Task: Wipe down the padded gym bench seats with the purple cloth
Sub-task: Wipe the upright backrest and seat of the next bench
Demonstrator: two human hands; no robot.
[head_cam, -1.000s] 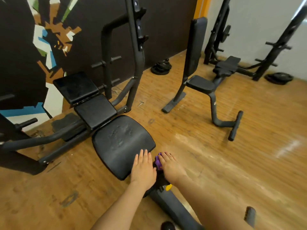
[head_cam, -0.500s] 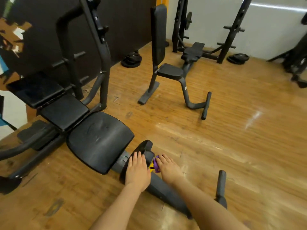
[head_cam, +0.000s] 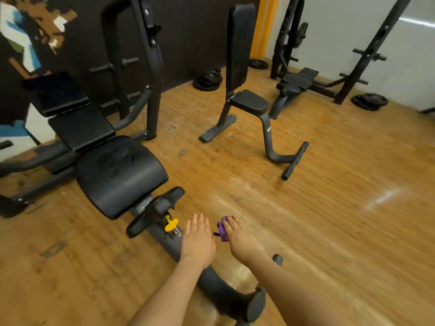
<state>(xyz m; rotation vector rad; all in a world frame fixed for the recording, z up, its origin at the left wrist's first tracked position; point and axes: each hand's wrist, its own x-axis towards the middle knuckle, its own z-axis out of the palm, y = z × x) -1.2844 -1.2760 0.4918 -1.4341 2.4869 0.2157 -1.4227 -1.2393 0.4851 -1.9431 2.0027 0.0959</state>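
A black padded bench seat (head_cam: 121, 174) lies at the left, with two back pads (head_cam: 81, 127) rising behind it toward the wall. My right hand (head_cam: 236, 237) grips the bunched purple cloth (head_cam: 221, 229), in the air to the right of the bench frame. My left hand (head_cam: 197, 240) hovers flat with straight fingers over the frame's dark tube (head_cam: 169, 243), holding nothing. A second bench with an upright back pad (head_cam: 239, 47) and a small seat (head_cam: 250, 102) stands in the middle of the floor. A third padded bench (head_cam: 297, 80) sits inside a rack at the back.
A small black pad (head_cam: 155, 211) and a yellow adjustment knob (head_cam: 171, 224) sit on the near bench frame. Black rack uprights (head_cam: 150, 67) stand by the dark wall. Weight plates (head_cam: 208, 80) lie on the wooden floor, with another stack (head_cam: 369, 101) at the right.
Both hands have come off the near seat pad and moved back and to the right, past the small pad. The view has pulled back from the bench.
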